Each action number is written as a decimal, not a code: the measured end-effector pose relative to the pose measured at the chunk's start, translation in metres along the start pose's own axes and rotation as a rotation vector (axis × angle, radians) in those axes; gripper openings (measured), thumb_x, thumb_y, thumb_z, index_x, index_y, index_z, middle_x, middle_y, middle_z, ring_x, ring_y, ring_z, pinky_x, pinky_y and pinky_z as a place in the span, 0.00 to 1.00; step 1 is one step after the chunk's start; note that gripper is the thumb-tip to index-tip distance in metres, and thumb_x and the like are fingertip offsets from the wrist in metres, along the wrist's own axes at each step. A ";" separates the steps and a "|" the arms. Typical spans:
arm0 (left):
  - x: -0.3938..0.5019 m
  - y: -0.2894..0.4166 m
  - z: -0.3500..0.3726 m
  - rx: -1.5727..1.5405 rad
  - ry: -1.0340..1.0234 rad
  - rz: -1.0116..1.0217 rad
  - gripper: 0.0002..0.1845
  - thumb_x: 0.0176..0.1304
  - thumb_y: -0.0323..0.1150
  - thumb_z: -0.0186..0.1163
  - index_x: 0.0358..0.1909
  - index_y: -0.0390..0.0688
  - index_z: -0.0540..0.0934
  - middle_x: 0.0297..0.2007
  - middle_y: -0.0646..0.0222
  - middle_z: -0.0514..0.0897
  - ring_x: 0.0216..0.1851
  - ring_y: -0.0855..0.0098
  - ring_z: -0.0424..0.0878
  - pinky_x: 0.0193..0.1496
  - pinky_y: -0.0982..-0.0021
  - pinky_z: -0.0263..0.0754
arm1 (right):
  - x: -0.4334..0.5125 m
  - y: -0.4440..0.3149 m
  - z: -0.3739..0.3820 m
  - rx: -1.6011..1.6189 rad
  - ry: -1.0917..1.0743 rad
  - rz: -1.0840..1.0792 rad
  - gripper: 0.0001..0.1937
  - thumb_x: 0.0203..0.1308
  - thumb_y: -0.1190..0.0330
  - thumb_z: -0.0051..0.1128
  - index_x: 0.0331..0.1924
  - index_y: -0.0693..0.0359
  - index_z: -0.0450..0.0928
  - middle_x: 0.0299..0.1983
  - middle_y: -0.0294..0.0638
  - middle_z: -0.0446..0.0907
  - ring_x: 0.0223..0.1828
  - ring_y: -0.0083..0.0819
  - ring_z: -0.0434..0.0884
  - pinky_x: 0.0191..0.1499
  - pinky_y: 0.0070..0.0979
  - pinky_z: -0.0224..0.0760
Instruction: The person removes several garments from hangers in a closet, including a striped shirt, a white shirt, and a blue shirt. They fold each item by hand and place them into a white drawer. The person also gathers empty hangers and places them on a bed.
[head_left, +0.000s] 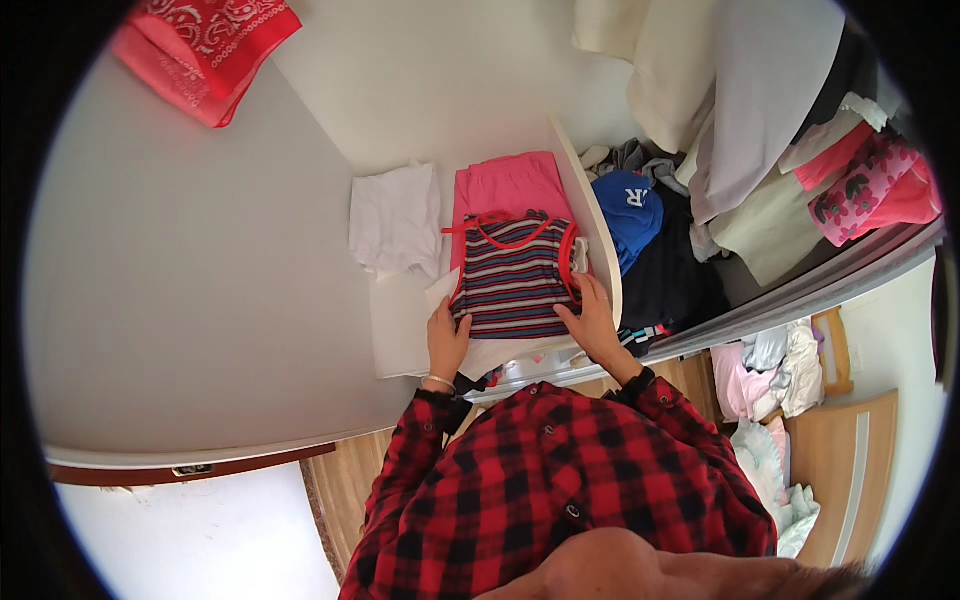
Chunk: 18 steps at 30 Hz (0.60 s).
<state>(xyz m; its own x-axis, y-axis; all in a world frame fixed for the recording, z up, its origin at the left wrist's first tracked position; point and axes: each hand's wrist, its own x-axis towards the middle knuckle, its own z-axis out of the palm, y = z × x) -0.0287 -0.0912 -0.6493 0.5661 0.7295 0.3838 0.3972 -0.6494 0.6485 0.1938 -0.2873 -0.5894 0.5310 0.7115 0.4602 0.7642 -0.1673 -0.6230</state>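
A striped sleeveless top (510, 281) with red trim lies flat on folded pink cloth (514, 184) on a white shelf. My left hand (448, 341) touches its lower left edge, thumb on the stripes. At the lower right edge is my right hand (594, 319), its thumb and fingers apart against the fabric. Whether either hand pinches the cloth is hard to see. White folded cloth (396, 217) lies to the left of the pink pile. Some white fabric (581, 255) shows beside the top's right armhole.
An upright divider (589, 210) borders the pile on the right. Beyond it are a blue cap (628, 214), dark clothes (667, 277) and hanging garments (750, 97). A red bandana (217, 60) hangs upper left. Behind me stands a wooden headboard (844, 465) near bedding.
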 end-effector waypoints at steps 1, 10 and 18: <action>-0.010 -0.001 -0.004 -0.006 -0.029 -0.029 0.34 0.60 0.40 0.66 0.64 0.34 0.68 0.45 0.46 0.81 0.42 0.48 0.80 0.50 0.57 0.75 | -0.004 -0.003 -0.001 0.034 -0.057 0.101 0.33 0.56 0.63 0.67 0.62 0.67 0.65 0.55 0.59 0.73 0.58 0.54 0.73 0.59 0.39 0.69; 0.011 0.017 -0.011 -0.296 -0.174 -0.354 0.29 0.56 0.37 0.69 0.57 0.42 0.70 0.33 0.59 0.82 0.33 0.59 0.80 0.39 0.61 0.76 | 0.011 0.015 0.001 0.504 -0.441 0.688 0.21 0.58 0.62 0.67 0.52 0.65 0.80 0.41 0.42 0.85 0.43 0.37 0.83 0.52 0.30 0.73; 0.129 0.077 -0.064 -0.633 0.228 -0.339 0.20 0.60 0.24 0.62 0.55 0.41 0.73 0.37 0.71 0.80 0.36 0.80 0.75 0.43 0.79 0.70 | 0.141 -0.023 -0.045 0.866 -0.247 0.630 0.12 0.60 0.66 0.62 0.45 0.63 0.80 0.40 0.37 0.83 0.42 0.25 0.81 0.46 0.26 0.74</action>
<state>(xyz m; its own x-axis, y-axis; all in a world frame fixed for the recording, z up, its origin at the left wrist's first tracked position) 0.0284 -0.0335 -0.5080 0.2956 0.9386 0.1777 -0.0065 -0.1840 0.9829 0.2674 -0.2142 -0.4812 0.5737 0.8001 -0.1752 -0.1852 -0.0816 -0.9793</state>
